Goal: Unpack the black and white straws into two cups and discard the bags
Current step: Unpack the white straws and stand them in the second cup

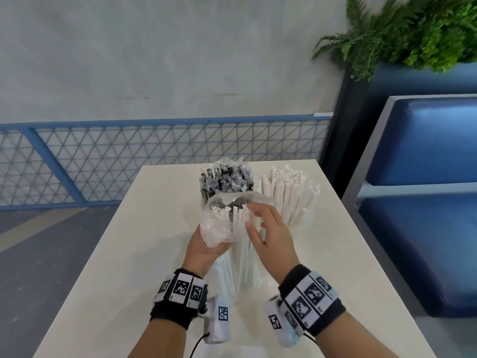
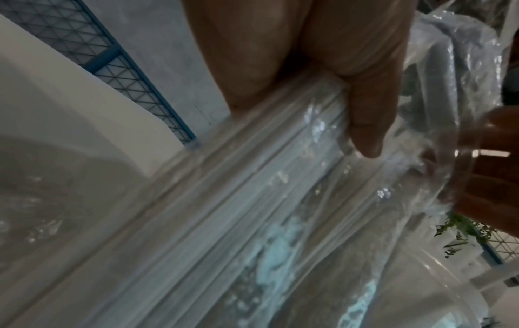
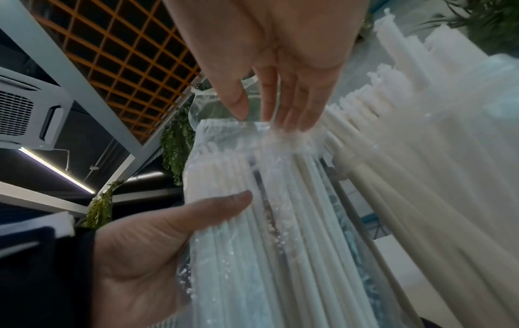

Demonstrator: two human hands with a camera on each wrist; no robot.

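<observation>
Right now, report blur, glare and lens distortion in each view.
Head view: sharp; wide-angle bends the white table edges. Left wrist view: dim, motion-blurred, glare specks on the clear plastic bag of white straws. Right wrist view: right hand crisp; loose white straws beside it soft.

In the head view, the cups that hold the black straws point(image 1: 227, 180) and the white straws point(image 1: 286, 192) are hidden behind the bag point(image 1: 219, 226) and both hands. The left wrist view is blurred. The right hand point(image 3: 280, 55) is cut off at the top edge in its wrist view.
</observation>
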